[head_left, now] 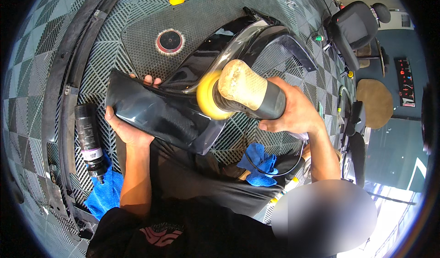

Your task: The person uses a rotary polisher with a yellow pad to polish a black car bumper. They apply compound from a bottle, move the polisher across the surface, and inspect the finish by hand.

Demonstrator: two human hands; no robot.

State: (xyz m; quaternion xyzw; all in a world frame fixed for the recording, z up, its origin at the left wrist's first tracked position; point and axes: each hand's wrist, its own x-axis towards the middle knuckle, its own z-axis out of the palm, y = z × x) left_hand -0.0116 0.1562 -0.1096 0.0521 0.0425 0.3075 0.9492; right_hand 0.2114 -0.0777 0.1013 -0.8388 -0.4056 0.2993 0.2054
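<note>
A glossy black curved car body panel (160,113), like a fender, lies across my lap and reaches away over the floor mat. My left hand (130,132) grips its near left end, thumb on the near edge and fingertips showing at the far edge. In my right hand (298,109) is a polisher (250,88) with a black body and a worn tan head cover. Its yellow foam pad (208,95) is tilted on edge against or just over the panel's middle; I cannot tell if it touches. The pad looks blurred, as if spinning.
A round bristle brush (170,41) sits on the dark mat (137,33). Left of me are a black bottle (89,138), a blue cloth (110,194) and long black trim strips (66,74). Another blue cloth (260,166) and a cord lie by my leg. A black chair (353,28) stands right.
</note>
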